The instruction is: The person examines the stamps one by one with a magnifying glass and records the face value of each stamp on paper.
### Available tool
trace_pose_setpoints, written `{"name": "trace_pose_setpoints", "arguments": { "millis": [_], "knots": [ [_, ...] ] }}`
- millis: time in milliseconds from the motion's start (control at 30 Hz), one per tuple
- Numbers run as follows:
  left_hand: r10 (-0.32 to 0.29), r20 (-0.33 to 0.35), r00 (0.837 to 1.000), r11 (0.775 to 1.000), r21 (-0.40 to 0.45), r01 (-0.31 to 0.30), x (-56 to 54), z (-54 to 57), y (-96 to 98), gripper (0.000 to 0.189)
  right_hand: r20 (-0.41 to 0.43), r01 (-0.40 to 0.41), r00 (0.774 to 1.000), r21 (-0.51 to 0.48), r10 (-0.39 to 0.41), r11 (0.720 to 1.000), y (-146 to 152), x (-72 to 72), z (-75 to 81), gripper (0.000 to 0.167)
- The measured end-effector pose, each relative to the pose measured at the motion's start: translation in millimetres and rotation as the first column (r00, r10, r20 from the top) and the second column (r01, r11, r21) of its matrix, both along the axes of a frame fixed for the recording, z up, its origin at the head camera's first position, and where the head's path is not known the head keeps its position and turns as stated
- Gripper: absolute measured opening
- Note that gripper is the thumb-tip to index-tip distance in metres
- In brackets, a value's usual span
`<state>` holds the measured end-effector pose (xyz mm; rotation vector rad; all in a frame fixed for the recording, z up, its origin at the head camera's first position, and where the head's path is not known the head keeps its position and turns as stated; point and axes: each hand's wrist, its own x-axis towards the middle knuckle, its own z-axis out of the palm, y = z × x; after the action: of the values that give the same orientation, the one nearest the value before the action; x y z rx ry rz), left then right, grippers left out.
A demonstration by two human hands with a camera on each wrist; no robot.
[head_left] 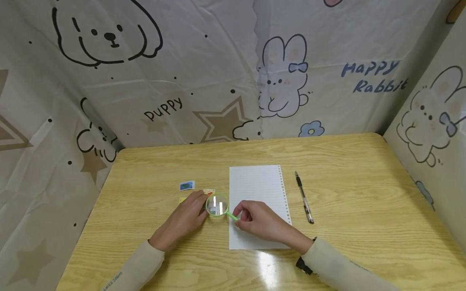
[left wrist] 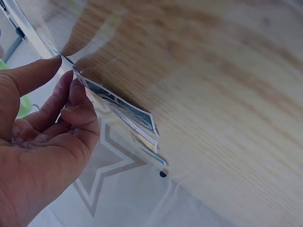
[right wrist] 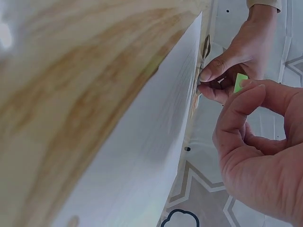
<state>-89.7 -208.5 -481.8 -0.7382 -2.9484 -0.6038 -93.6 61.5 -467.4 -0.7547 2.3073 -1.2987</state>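
My right hand (head_left: pixel 260 220) pinches the green handle of a magnifying glass (head_left: pixel 233 216) between thumb and fingers; its round lens sits beside my left fingertips. In the right wrist view only the green handle end (right wrist: pixel 240 82) shows past my fingers. My left hand (head_left: pixel 189 214) pinches the edge of a small stamp (left wrist: pixel 70 62) between thumb and forefinger, low over the table. Near that hand lie more stamps: a blue one (head_left: pixel 187 185), one with red on it (head_left: pixel 209 192) and a yellow one mostly hidden by the hand. The left wrist view shows a dark stamp (left wrist: pixel 123 106) with a perforated edge.
A lined sheet of paper (head_left: pixel 255 186) with punched holes lies under my right hand. To its right is a black-capped clear pen (head_left: pixel 304 198). The wooden table (head_left: pixel 338 169) meets a cartoon-printed cloth (head_left: pixel 218 81) at the back and sides.
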Motion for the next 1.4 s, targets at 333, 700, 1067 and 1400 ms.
{"name": "trace_pose_setpoints", "arguments": {
  "millis": [333, 700, 1067, 1400],
  "knots": [
    [-0.015, 0.009, 1.000, 1.000, 0.014, 0.015, -1.1, 2.5, -1.0, 0.014, 0.000, 0.041, 0.999, -0.034, -0.041, 0.999, 4, 0.3, 2.2, 0.015],
    [-0.009, 0.041, 0.999, 1.000, 0.027, 0.008, 0.5, 1.1, -1.5, 0.014, 0.051, 0.129, 0.991, -0.038, -0.127, 0.991, 22, -3.5, 8.6, 0.012],
    [-0.015, 0.016, 1.000, 1.000, 0.020, 0.015, 1.6, 1.9, 0.1, 0.016, 0.117, 0.303, 0.948, -0.053, -0.295, 0.951, 59, -14.0, 11.7, 0.018],
    [-0.010, 0.013, 1.000, 1.000, 0.005, 0.010, 1.1, 1.1, 0.5, 0.017, 0.125, 0.390, 0.916, -0.067, -0.380, 0.918, 92, -13.2, 14.8, 0.025]
  ]
}}
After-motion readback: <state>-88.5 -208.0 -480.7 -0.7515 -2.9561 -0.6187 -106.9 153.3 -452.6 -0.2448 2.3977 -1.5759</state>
